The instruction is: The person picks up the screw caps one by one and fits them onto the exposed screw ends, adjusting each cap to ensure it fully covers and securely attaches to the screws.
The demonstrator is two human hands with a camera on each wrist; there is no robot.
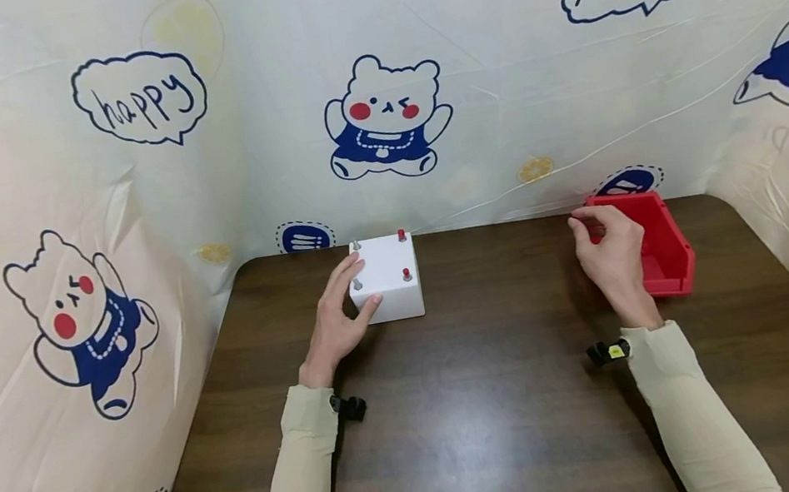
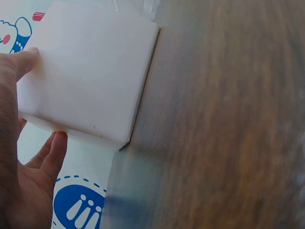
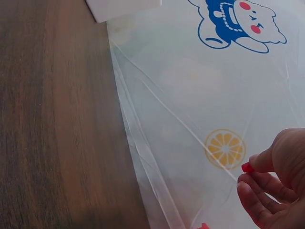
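Observation:
A white box (image 1: 389,305) stands near the table's far edge, with a metal post at each corner of its top. The two right posts carry red caps (image 1: 401,235); the two left ones are bare metal (image 1: 358,284). My left hand (image 1: 335,321) holds the box's left side, thumb against the front face and fingertips at the left side and top edge. In the right wrist view, a small red cap (image 3: 247,167) is pinched between thumb and forefinger of my right hand (image 3: 281,176). That hand is beside the left wall of a red bin (image 1: 662,267).
The dark wooden table (image 1: 462,404) ends at the back against a printed cloth (image 1: 483,124), which also hangs at both sides. The red bin stands at the far right, its inside partly hidden by my right hand.

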